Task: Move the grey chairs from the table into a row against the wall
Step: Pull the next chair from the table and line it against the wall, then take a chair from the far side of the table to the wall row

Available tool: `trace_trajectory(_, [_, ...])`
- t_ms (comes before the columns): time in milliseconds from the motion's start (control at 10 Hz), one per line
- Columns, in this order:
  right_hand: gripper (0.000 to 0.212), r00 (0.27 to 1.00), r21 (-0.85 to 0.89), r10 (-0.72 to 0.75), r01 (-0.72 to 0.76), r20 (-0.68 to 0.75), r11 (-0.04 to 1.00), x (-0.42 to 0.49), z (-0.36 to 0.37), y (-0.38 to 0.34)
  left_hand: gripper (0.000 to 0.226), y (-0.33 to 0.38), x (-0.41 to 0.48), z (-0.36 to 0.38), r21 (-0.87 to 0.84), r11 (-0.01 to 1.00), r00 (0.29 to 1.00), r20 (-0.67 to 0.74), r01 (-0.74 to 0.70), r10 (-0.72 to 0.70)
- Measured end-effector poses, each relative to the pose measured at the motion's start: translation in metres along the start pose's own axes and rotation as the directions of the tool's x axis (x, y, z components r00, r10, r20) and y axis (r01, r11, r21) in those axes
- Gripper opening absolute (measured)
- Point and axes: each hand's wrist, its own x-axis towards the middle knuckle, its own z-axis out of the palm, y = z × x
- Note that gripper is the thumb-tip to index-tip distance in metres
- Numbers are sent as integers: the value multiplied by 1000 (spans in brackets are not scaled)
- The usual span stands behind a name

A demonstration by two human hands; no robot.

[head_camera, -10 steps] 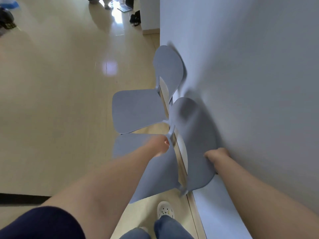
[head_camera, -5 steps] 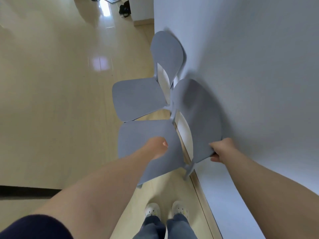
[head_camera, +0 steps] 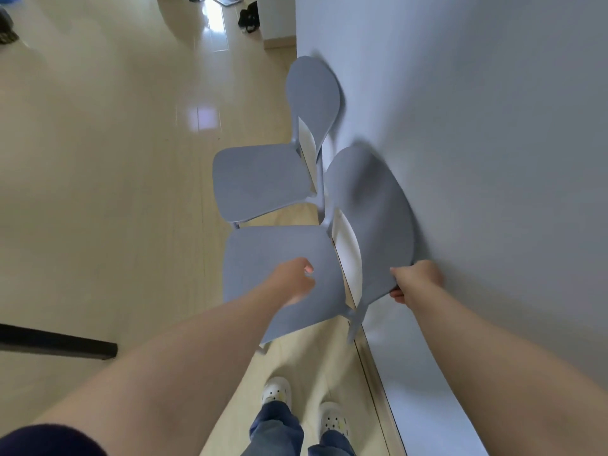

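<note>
Two grey chairs stand side by side with their backrests against the wall. The far chair (head_camera: 263,179) is untouched. My right hand (head_camera: 416,281) grips the near side edge of the near chair's (head_camera: 269,255) backrest (head_camera: 371,218), close to the wall. My left hand (head_camera: 292,284) lies over the middle of that chair's seat, its fingers loosely curled and holding nothing I can see. The near chair's legs are mostly hidden under the seat.
The pale grey wall (head_camera: 477,159) runs along the right, with a baseboard (head_camera: 371,366) below it. My feet in white shoes (head_camera: 276,393) stand just behind the near chair. A black bar (head_camera: 59,342) lies on the wooden floor at left. Dark bags (head_camera: 248,18) sit far off.
The near chair has gone from tilted and blurred to level, close beside the far chair. My left hand shifted from the seat's back corner to its middle. My right hand kept its grip.
</note>
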Motion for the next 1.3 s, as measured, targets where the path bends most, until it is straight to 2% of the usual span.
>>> trace_trajectory(300, [8,992,-98,42,-31,117,995,-6,-18,-3,38,10,-19,13,20,1000,1000,-22,7,-7])
trace_trajectory(400, [13,981,-234,66,-21,184,972,-8,-33,-16,37,9,-27,13,26,1000,999,-43,12,-11])
trace_trajectory(600, [9,970,-264,-192,226,148,938,-29,-34,-47,38,-1,-49,11,4,1000,992,-128,22,-21])
trace_trajectory(700, [28,924,-293,-187,290,333,911,-58,-6,-47,28,-17,-67,11,-56,998,982,-186,16,-26])
trace_trajectory(800, [29,889,-373,-187,355,418,857,-85,16,-41,24,-39,-90,6,-130,990,958,-274,47,-82])
trace_trajectory(900, [31,783,-347,-270,518,560,782,-135,45,-35,33,-73,-123,-1,-195,978,921,-363,75,-143])
trace_trajectory(1100, [16,691,-441,-287,671,663,596,-226,104,-17,36,-159,-198,-8,-319,938,842,-463,133,-276])
trace_trajectory(1200, [37,636,-444,-305,738,709,509,-282,141,9,37,-221,-248,-2,-433,888,794,-478,158,-375])
trace_trajectory(1300, [18,539,-413,-350,830,766,374,-349,179,45,35,-280,-294,9,-583,798,732,-476,154,-488])
